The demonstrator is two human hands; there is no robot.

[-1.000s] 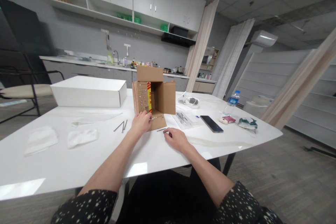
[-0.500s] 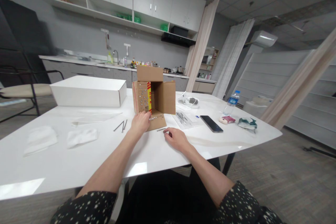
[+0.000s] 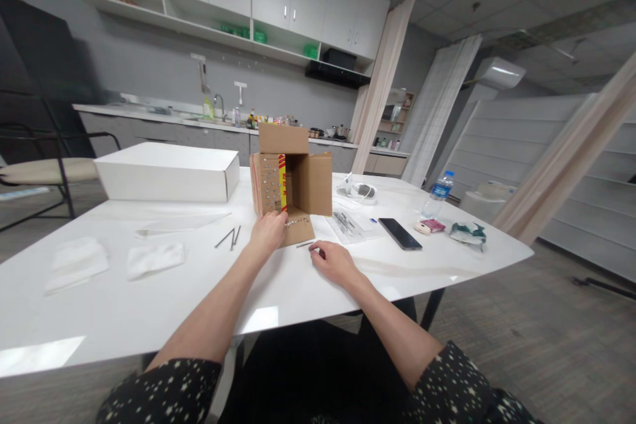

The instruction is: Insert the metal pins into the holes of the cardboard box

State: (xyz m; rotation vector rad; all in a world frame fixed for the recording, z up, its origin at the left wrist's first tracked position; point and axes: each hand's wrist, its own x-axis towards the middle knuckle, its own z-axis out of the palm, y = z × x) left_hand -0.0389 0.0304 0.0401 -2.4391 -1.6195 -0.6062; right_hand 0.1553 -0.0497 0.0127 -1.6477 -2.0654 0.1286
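Note:
A small cardboard box (image 3: 268,180) stands on the table with its flaps spread and its mouth facing right of me. Small shiny dots cover its left front panel, and a row of them crosses the lower flap (image 3: 298,233). My left hand (image 3: 268,230) is closed at the box's lower front edge, its fingertips partly hidden against the cardboard. In my right hand (image 3: 334,262), the fingers are curled around one end of a thin grey metal rod (image 3: 305,244). The rod points left, close to the lower flap's front edge.
Left are several metal rods (image 3: 233,238), white cloths (image 3: 155,260) and a white box (image 3: 166,173). To the right lie a clear case of tools (image 3: 350,225), a phone (image 3: 400,234), a water bottle (image 3: 440,191), a pink packet (image 3: 434,226) and a green-white packet (image 3: 468,234).
My left hand has shifted very slightly to the right along the box's edge. My right hand and the metal rod look the same as before.

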